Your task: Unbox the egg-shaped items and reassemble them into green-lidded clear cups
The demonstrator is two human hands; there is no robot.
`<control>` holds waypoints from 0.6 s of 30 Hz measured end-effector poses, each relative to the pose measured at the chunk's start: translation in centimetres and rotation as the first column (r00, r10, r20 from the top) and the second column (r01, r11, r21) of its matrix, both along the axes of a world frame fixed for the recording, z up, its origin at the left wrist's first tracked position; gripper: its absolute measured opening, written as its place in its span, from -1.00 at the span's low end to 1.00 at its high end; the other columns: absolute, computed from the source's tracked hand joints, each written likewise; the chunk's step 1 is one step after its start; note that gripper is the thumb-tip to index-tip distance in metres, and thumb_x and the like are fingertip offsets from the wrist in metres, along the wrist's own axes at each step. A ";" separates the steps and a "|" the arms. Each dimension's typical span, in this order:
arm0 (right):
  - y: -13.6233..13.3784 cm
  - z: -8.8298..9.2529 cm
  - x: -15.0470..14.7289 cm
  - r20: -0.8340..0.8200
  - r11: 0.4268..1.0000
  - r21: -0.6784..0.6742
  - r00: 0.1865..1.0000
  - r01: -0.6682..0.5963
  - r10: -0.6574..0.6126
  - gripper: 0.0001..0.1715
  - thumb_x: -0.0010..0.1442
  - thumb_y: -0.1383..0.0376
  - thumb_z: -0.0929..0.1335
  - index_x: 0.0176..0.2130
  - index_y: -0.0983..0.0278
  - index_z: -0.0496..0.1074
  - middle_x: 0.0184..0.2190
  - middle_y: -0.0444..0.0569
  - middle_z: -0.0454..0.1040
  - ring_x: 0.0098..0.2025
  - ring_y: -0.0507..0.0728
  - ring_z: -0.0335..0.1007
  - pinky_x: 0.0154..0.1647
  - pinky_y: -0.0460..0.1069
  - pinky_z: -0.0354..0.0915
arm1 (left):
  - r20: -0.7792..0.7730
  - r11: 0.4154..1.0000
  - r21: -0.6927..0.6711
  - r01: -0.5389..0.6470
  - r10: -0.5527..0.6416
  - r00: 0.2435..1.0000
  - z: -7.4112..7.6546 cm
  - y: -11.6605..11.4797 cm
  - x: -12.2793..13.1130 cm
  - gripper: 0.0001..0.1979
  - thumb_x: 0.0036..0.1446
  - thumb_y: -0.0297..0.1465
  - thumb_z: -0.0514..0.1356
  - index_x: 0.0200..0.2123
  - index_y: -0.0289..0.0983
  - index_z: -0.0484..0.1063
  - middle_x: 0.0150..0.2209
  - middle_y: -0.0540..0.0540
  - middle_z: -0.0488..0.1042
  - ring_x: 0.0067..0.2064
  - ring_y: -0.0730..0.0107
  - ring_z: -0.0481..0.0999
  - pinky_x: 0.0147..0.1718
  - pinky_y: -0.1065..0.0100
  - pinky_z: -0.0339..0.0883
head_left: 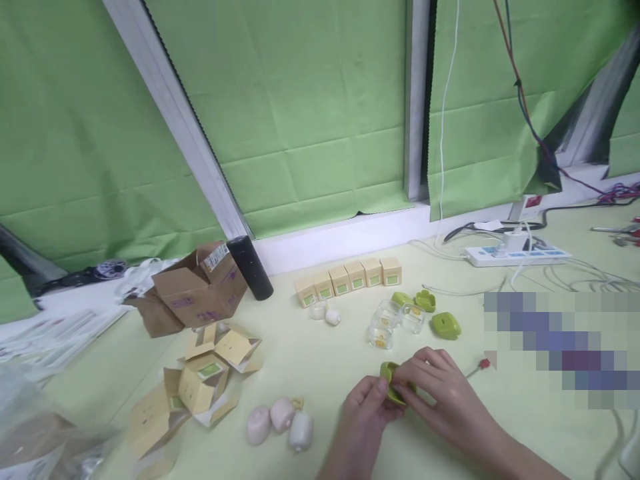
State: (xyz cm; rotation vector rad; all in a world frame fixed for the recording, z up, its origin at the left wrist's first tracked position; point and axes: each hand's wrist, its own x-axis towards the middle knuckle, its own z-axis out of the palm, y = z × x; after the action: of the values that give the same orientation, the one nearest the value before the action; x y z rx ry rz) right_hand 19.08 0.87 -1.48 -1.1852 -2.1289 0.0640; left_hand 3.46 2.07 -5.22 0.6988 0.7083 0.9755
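My left hand [363, 413] grips a small olive-green flower-shaped plastic shell [388, 371] low in the view, right of the middle. Over its far side, my right hand [443, 383] has its fingers bent into the hollow of the same shell; whether they pinch anything small is hidden. Beyond my hands lie a rounded green piece [446, 326] and a flower-shaped green piece [425, 301]. Several clear plastic cups [413, 319] with yellow marks are grouped beside them. To the left of my left hand sit a white rounded piece [301, 431] and two pale pink ones [259, 425].
Several small yellow boxes [355, 275] stand in a row at the back. Opened yellow cartons [200, 387], a brown cardboard box [200, 283] and a black cylinder [250, 268] are on the left. A white power strip [517, 255] with cables lies at the back right.
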 end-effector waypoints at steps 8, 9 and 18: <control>0.1 -1.2 0.1 0.037 0.998 0.026 0.998 -0.059 0.058 -0.73 0.21 0.51 0.19 -0.35 0.22 0.36 -0.46 -0.07 0.45 -0.34 0.13 0.25 -0.36 0.01 0.08 | -0.119 0.996 0.089 -0.028 0.038 0.992 -0.1 -0.2 0.1 -0.59 -0.21 -0.18 0.40 -0.50 -0.31 0.28 -0.48 -0.03 0.43 -0.40 0.45 0.37 -0.37 0.37 0.21; 0.1 -1.3 0.1 0.024 0.997 0.043 0.998 -0.058 0.057 -0.72 0.20 0.52 0.19 -0.33 0.22 0.37 -0.45 -0.07 0.46 -0.33 0.14 0.25 -0.34 0.02 0.08 | -0.132 0.995 0.099 -0.029 0.042 0.990 0.0 -0.2 0.0 -0.59 -0.22 -0.18 0.40 -0.51 -0.31 0.29 -0.49 -0.03 0.43 -0.41 0.45 0.36 -0.39 0.38 0.21; 0.6 0.0 0.5 -0.277 0.943 -0.330 0.960 -0.054 -0.042 -0.80 0.21 0.24 0.28 -0.42 0.15 0.43 -0.44 -0.06 0.48 -0.28 0.20 0.31 -0.22 0.13 0.24 | -0.241 0.991 0.131 0.020 0.012 0.971 0.9 0.3 -0.5 -0.56 -0.21 -0.11 0.37 -0.39 -0.37 0.46 -0.46 -0.16 0.52 -0.40 0.30 0.48 -0.33 0.29 0.28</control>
State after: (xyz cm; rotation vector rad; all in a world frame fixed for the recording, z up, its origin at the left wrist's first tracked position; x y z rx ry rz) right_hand 19.61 1.51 -1.47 -1.2736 -1.9144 0.5855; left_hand 2.95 2.36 -4.36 0.9460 0.8596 0.9492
